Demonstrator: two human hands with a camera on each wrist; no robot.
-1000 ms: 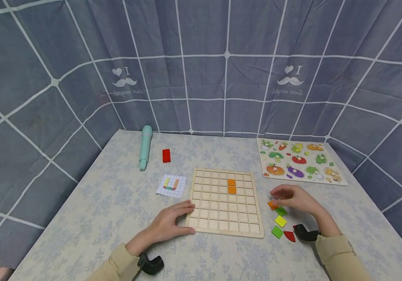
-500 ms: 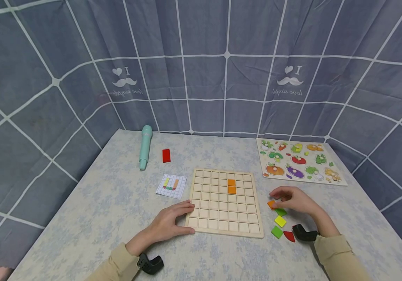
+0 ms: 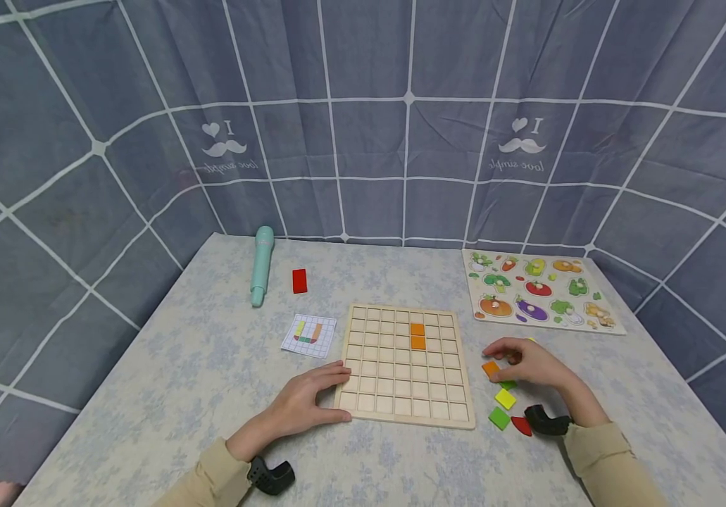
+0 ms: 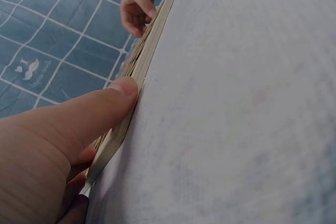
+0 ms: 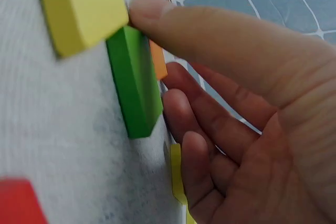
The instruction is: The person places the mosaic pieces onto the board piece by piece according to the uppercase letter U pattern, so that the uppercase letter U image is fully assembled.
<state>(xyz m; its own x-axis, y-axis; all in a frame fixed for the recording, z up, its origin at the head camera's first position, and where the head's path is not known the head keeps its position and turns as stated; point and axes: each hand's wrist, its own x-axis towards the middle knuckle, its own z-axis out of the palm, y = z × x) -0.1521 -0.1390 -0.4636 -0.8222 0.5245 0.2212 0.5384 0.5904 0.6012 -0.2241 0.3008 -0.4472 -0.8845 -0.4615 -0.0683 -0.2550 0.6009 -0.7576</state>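
My left hand (image 3: 304, 403) rests at the near left corner of a wooden grid board (image 3: 403, 407). Its thumb touches the front edge and its fingertips the left rim; in the left wrist view the thumb (image 4: 100, 109) lies straight. Two orange square tiles (image 3: 417, 336) sit in the board's grid. To the right of the board my right hand (image 3: 530, 362) hovers over loose tiles, thumb and fingers apart. An orange tile (image 3: 489, 368) lies by its thumb, and a green tile (image 5: 135, 85) is partly under the hand. I see no tile clearly pinched.
A yellow tile (image 3: 505, 398), a green tile (image 3: 499, 418) and a red quarter-round piece (image 3: 521, 426) lie nearer me. Left of the board are a pattern card (image 3: 309, 336), a red block (image 3: 299, 281) and a teal microphone (image 3: 262, 267). A vegetable puzzle board (image 3: 543, 292) lies back right.
My right hand has shifted slightly to the left over the loose tiles, and a yellow bit behind it now shows. The left hand and the grid board have stayed in place.
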